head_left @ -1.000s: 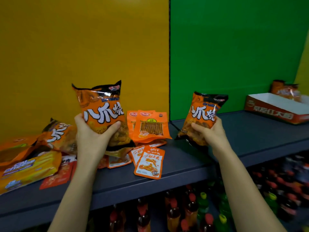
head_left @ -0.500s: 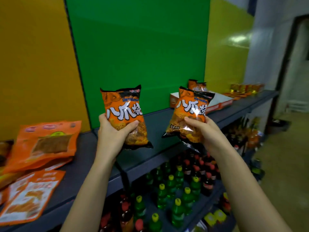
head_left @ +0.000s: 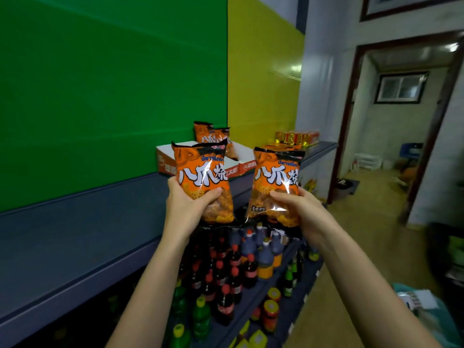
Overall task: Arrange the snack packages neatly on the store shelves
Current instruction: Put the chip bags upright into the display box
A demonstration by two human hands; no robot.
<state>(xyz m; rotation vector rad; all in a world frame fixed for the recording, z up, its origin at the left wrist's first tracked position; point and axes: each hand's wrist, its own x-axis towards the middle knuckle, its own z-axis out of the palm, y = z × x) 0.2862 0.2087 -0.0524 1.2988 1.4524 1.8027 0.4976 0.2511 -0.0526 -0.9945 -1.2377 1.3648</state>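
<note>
My left hand [head_left: 187,205] grips an orange snack bag [head_left: 200,172] with white characters, upright, by its lower part. My right hand [head_left: 300,209] holds a second identical orange bag [head_left: 275,182] the same way. Both bags hover in front of the dark grey shelf [head_left: 75,237], just off its front edge. Behind them on the shelf stands an open red and white carton [head_left: 236,167] with two more orange bags [head_left: 213,135] standing inside against the green wall.
Further right on the shelf lie several yellow and orange packs [head_left: 296,138]. The lower shelf [head_left: 251,302] is crowded with bottles of soda and sauce. A doorway [head_left: 391,126] opens on the right, with floor space beside the shelves.
The view has swung right along the shelf, away from the pile of orange packets. Both hands carried their bags toward the red and white carton, which is now nearer.
</note>
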